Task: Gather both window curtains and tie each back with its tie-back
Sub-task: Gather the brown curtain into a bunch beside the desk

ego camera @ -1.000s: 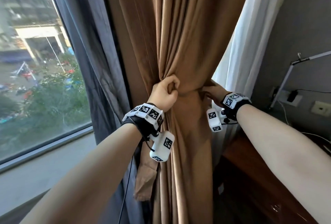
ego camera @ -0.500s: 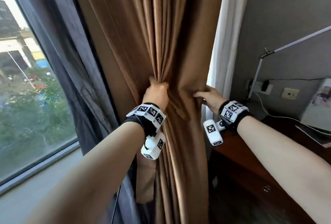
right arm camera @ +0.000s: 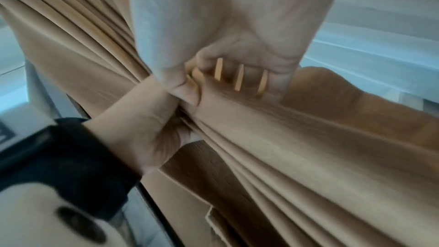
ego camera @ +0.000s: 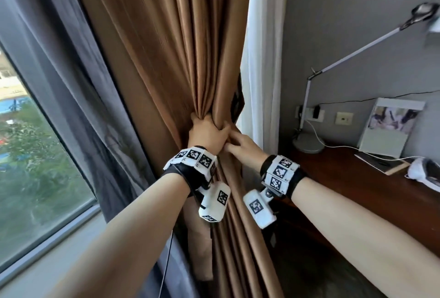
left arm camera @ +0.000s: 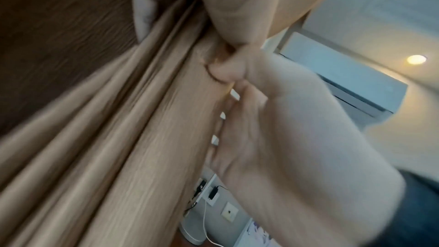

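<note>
The brown curtain (ego camera: 166, 59) hangs in the middle of the head view, bunched into narrow folds. My left hand (ego camera: 207, 131) grips the gathered folds from the left, fist closed round them. My right hand (ego camera: 240, 145) meets it from the right, fingers curled into the same bundle and touching the left hand. In the right wrist view the right hand's fingers (right arm camera: 240, 70) wrap the fabric, and the left hand (right arm camera: 152, 119) clutches it just below. A paler brown tie-back strip (ego camera: 200, 250) dangles loose under my left wrist. The bundle's far side is hidden.
A grey sheer curtain (ego camera: 71, 83) and the window (ego camera: 35, 154) are to the left. A white sheer (ego camera: 262, 59) hangs right of the bundle. A dark wooden desk (ego camera: 357, 190) at the right carries a lamp (ego camera: 307, 145), a picture frame (ego camera: 390, 128) and cables.
My right hand has moved left from the curtain's right edge to meet the left hand, squeezing the folds into a tighter bundle. The view has swung to the right.
</note>
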